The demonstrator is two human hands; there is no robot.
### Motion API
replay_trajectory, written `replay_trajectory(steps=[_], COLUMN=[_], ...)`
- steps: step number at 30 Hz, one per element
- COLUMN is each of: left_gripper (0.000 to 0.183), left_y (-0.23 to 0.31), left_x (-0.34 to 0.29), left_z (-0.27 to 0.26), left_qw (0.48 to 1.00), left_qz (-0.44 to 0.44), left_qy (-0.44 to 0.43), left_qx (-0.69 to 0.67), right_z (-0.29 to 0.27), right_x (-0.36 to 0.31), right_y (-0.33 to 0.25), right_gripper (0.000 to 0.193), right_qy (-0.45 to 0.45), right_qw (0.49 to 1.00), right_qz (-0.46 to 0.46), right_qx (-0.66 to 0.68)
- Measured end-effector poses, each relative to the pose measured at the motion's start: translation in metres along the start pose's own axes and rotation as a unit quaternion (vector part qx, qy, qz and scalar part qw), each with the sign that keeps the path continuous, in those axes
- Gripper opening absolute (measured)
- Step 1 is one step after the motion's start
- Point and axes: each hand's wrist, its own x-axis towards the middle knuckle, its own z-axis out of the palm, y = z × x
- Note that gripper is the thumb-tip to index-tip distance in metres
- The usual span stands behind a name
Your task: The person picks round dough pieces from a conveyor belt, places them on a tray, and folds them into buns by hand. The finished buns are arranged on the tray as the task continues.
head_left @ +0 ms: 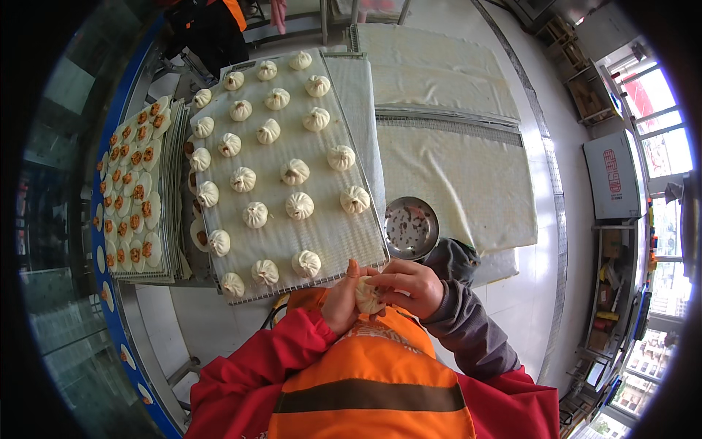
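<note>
A pleated dough bun [367, 295] sits between my two hands, close in front of my orange apron. My left hand [344, 301] cups it from the left, thumb up, with a bit of orange filling on the thumb tip. With bent fingers, my right hand [414, 287] pinches the bun's top and right side. Just beyond my hands lies a mesh tray [322, 241] carrying rows of white pleated buns [299, 205]. Its near right corner comes close to my left thumb.
To the left, flat dough rounds topped with orange filling [136, 192] lie on stacked trays. A blue-edged conveyor [117, 322] runs along the far left. Right of the bun tray stand a round metal pan [411, 228] with dark scraps and cloth-covered racks [461, 183].
</note>
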Motion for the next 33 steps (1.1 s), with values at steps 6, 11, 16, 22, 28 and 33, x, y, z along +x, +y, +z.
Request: replay_trajectory(steps=[6,11,16,22,28,33], left_gripper=[0.072,0.072,0.07,0.069,0.058,0.048], left_y=[-0.005,-0.001,0.001,0.001,-0.007,-0.01], left_x=[0.005,0.003,-0.003,-0.003,-0.003,-0.005], left_z=[-0.005,0.0,0.01,0.007,0.01,0.009], left_qw=[0.998,0.999,0.987,0.976,0.955,0.937], left_qz=[-0.028,-0.035,0.127,0.177,0.254,0.298], left_qy=[-0.047,-0.037,0.002,0.01,0.041,0.061], left_qx=[0.036,0.012,0.102,0.125,0.146,0.171], right_z=[-0.002,-0.002,0.003,0.019,0.034,0.04], right_x=[0.005,0.007,0.002,-0.003,-0.001,0.004], right_y=[-0.006,-0.02,-0.025,-0.033,-0.035,-0.03], right_gripper=[0.026,0.026,0.027,0.035,0.034,0.032], right_qy=[-0.038,-0.042,0.119,0.157,0.204,0.221], right_qw=[0.995,0.973,0.986,0.963,0.954,0.943], right_qz=[-0.033,-0.068,0.051,0.045,0.059,0.023], right_qx=[-0.089,-0.215,-0.103,-0.213,-0.212,-0.248])
